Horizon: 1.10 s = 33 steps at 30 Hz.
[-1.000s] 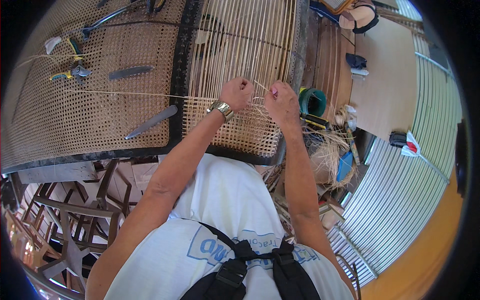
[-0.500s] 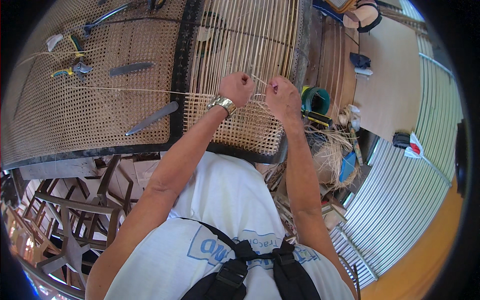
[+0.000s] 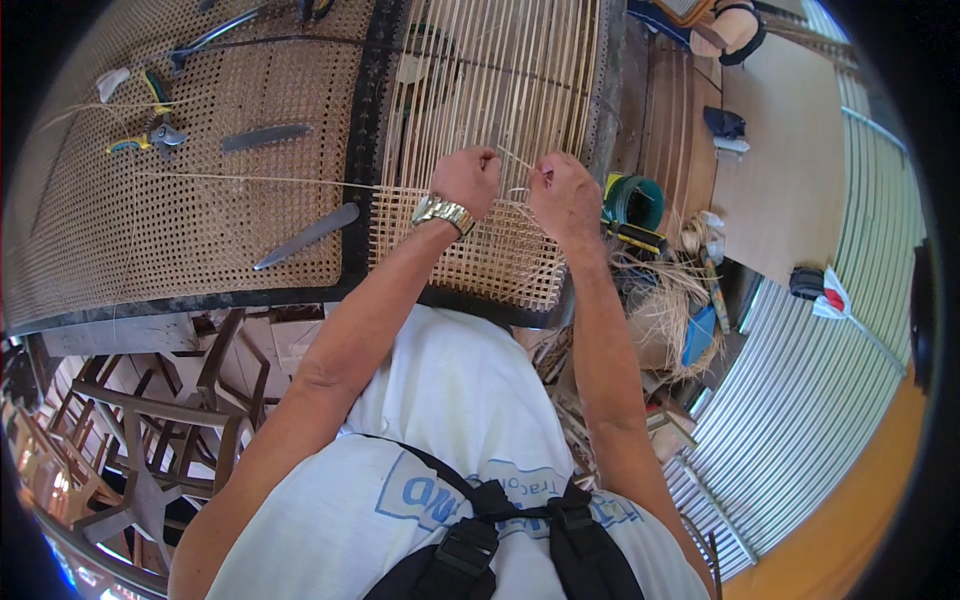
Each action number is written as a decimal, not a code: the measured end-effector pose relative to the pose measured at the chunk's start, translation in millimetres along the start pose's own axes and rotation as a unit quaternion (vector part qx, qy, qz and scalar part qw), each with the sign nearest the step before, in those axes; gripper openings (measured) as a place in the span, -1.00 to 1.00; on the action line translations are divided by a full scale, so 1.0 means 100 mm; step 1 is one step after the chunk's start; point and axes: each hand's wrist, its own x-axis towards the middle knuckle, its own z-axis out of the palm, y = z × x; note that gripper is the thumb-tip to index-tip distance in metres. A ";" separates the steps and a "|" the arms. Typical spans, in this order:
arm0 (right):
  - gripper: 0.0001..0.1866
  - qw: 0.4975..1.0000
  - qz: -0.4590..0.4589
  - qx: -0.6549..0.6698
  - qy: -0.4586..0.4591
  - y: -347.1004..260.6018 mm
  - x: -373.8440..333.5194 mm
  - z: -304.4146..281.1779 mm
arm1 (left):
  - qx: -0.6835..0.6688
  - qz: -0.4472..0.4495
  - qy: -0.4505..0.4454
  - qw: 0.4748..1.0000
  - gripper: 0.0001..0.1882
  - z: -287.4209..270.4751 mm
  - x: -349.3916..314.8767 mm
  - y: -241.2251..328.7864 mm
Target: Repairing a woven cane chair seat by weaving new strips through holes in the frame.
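Observation:
Both my hands are over the part-woven cane panel [image 3: 490, 262] in a dark frame. A thin pale cane strand [image 3: 517, 159] spans the gap between them. My left hand [image 3: 467, 182], with a metal watch at the wrist, is closed, and the strand meets its curled fingers. The strand's other end is pinched by my right hand [image 3: 565, 198], thumb against fingers. Beyond them, lengthwise cane strands [image 3: 490, 75] stretch away, uncrossed by close weaving. A long loose strand [image 3: 270, 181] runs left from the panel over the finished cane mesh [image 3: 90, 225].
On the mesh lie two flat blades [image 3: 306, 236] and pruning shears [image 3: 158, 134] with yellow-green handles. Right of the frame are a green container [image 3: 638, 203] and a heap of cane scraps [image 3: 665, 310]. Wooden chair frames [image 3: 150, 430] stand at lower left.
My left hand has shifted slightly left and the gap between my hands has widened a little. The right hand stays nearly in place, still pinching the strand. The whole view has shifted slightly.

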 end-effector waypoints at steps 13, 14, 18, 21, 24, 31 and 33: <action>-0.85 0.999 -0.046 -0.003 0.013 -0.03 0.04 0.04 | -0.193 -0.073 -0.068 0.976 -0.73 -0.18 0.09 -0.08; -0.85 0.999 -0.047 -0.003 0.013 -0.02 0.04 0.03 | -0.040 -0.013 -0.017 0.999 -0.70 -0.19 0.09 -0.09; -0.84 0.999 -0.042 -0.025 0.014 0.02 0.04 -0.02 | 0.081 0.043 0.006 0.996 -0.71 -0.14 0.04 0.01; -0.84 1.000 -0.021 -0.018 -0.009 0.04 0.05 -0.04 | 0.002 -0.015 -0.013 1.000 -0.71 -0.17 0.10 0.00; -0.84 0.999 -0.026 -0.025 -0.003 0.01 0.05 0.01 | -0.283 -0.154 -0.106 0.941 -0.73 -0.16 0.11 -0.15; -0.74 0.999 -0.038 -0.023 -0.024 -0.05 0.12 0.01 | -0.571 -0.309 -0.153 0.745 -0.77 -0.18 0.16 0.06; -0.67 0.998 0.028 -0.017 -0.059 -0.23 0.16 -0.11 | -0.568 -0.328 -0.140 0.742 -0.72 -0.09 0.35 0.00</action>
